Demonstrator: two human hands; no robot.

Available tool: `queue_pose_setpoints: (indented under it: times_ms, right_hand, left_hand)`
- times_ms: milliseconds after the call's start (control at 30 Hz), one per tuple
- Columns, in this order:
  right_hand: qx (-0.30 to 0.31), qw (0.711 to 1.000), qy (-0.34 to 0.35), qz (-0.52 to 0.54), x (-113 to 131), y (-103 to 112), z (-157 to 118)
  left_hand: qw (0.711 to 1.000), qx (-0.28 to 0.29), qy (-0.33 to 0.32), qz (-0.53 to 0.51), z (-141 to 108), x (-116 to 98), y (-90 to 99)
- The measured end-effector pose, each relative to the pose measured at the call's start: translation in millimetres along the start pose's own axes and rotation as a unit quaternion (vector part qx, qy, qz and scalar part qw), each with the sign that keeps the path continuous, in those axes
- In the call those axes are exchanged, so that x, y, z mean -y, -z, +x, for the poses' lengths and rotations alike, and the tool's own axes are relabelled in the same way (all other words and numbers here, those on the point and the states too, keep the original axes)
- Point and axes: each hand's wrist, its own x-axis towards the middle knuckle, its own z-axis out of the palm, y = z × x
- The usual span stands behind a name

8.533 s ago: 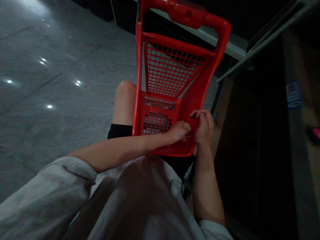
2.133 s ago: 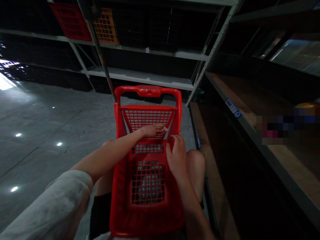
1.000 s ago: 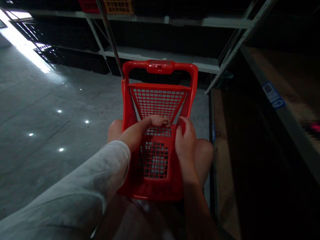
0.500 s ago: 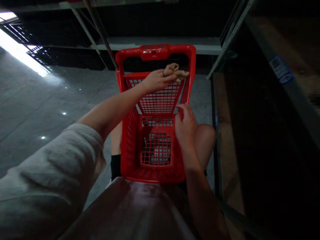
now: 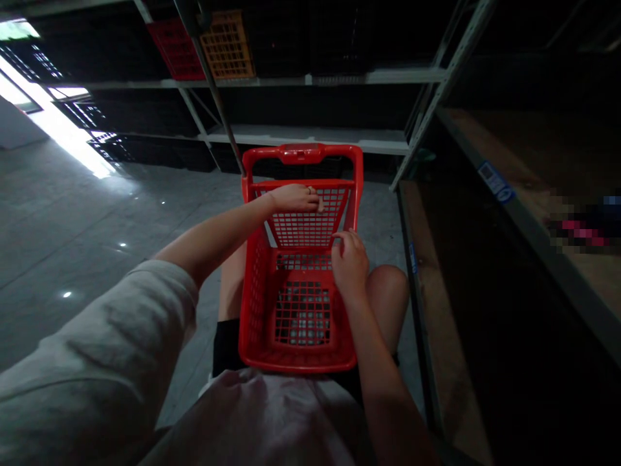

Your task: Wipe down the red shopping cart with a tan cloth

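A red plastic shopping basket (image 5: 298,359) with grid walls stands between my knees, its raised handle frame on the far side. My left hand (image 5: 297,198) reaches across to the far grid panel with fingers closed. A small bit of beige cloth (image 5: 321,205) shows at its fingertips; the rest is hidden by the hand. On the basket's right rim, my right hand (image 5: 351,264) is curled with its fingers bent over the edge. Through the bottom grid, the grey floor shows.
Ahead runs a metal shelf rack (image 5: 310,139) with dark crates, a red crate (image 5: 175,48) and an orange crate (image 5: 228,45). A thin pole (image 5: 220,103) slants up from the basket's far left corner. Wooden shelves with a blue label (image 5: 495,182) stand close on my right.
The left hand has moved from the basket's upper right corner down and left onto the far panel, with less cloth showing. The right hand keeps its place on the rim. The view has tilted up.
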Motion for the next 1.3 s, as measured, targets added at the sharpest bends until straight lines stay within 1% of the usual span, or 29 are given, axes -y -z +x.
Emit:
queue_pose_setpoints:
  times_ms: [33,67,100,133,167,233,267,333,367,433,533,567,633,700,767,833,867,933,967,1033,1200,1267,1300]
  right_hand:
    - [-0.003,1.0,0.002,-0.002,0,0,0]
    - [-0.005,1.0,0.004,-0.004,-1,-1,0]
    - [-0.006,1.0,0.007,-0.008,-2,-2,0]
    - [-0.005,1.0,0.012,-0.014,-3,-4,1]
    - [-0.004,1.0,0.018,-0.021,-4,-5,2]
    - [-0.003,0.999,0.034,-0.036,-6,-9,4]
    - [-0.005,0.998,0.042,-0.042,-7,-10,4]
    - [-0.011,0.997,0.054,-0.05,-8,-11,4]
    - [-0.014,0.997,0.057,-0.049,-8,-10,4]
    - [-0.017,0.998,0.053,-0.038,-9,-8,2]
    - [-0.021,0.999,0.027,-0.02,-8,-5,1]
    - [-0.021,0.999,0.02,-0.017,-8,-4,1]
    - [-0.017,1.0,0.016,-0.018,-7,-4,1]
    - [-0.01,0.999,0.022,-0.026,-8,-4,1]
    - [-0.002,0.999,0.031,-0.037,-8,-4,1]
    - [0.001,0.998,0.037,-0.046,-9,-3,0]
    - [0.003,0.998,0.04,-0.049,-10,-3,-1]
    - [0.002,0.998,0.042,-0.052,-11,-1,-1]
    - [0.003,0.998,0.041,-0.053,-11,0,-1]
    - [0.006,0.998,0.035,-0.055,-13,1,0]
    - [0.012,0.998,0.036,-0.051,-13,0,5]
    - [0.011,0.998,0.039,-0.041,-12,0,5]
    - [0.01,0.999,0.04,-0.035,-11,0,4]
  left_hand:
    - [0.999,-0.016,0.036,-0.002,-3,-3,-0.7]
    - [0.996,-0.015,0.085,-0.01,-6,-10,-5.0]
    - [0.99,-0.002,0.137,-0.02,-7,-21,-12.4]
    - [0.98,0.028,0.194,-0.038,-7,-35,-22.0]
    - [0.971,0.047,0.229,-0.042,-5,-50,-33.1]
    - [0.963,0.068,0.257,-0.046,0,-80,-55.1]
    - [0.961,0.078,0.26,-0.048,3,-92,-64.2]
    - [0.96,0.096,0.256,-0.055,6,-106,-75.3]
    - [0.961,0.102,0.25,-0.059,6,-108,-76.6]
    - [0.964,0.104,0.237,-0.062,6,-103,-70.5]
    - [0.971,0.067,0.223,-0.047,7,-78,-43.9]
    - [0.974,0.043,0.219,-0.035,9,-68,-32.7]
    - [0.977,-0.025,0.21,0.009,18,-52,-11.4]
    - [0.977,-0.087,0.185,0.062,30,-46,3.5]
    - [0.979,-0.113,0.133,0.101,43,-48,9.7]
    - [0.984,-0.105,0.091,0.111,55,-54,9.9]
    - [0.985,-0.099,0.089,0.11,58,-57,9.3]
    - [0.983,-0.085,0.124,0.102,57,-58,8.8]
    - [0.981,-0.074,0.152,0.094,52,-57,9.3]
    - [0.974,-0.048,0.207,0.076,33,-51,11.3]
    - [0.951,-0.007,0.303,0.061,-46,-33,15.8]
    - [0.941,0.003,0.335,0.056,-70,-30,17.9]
    - [0.936,0.007,0.347,0.053,-78,-31,19.4]
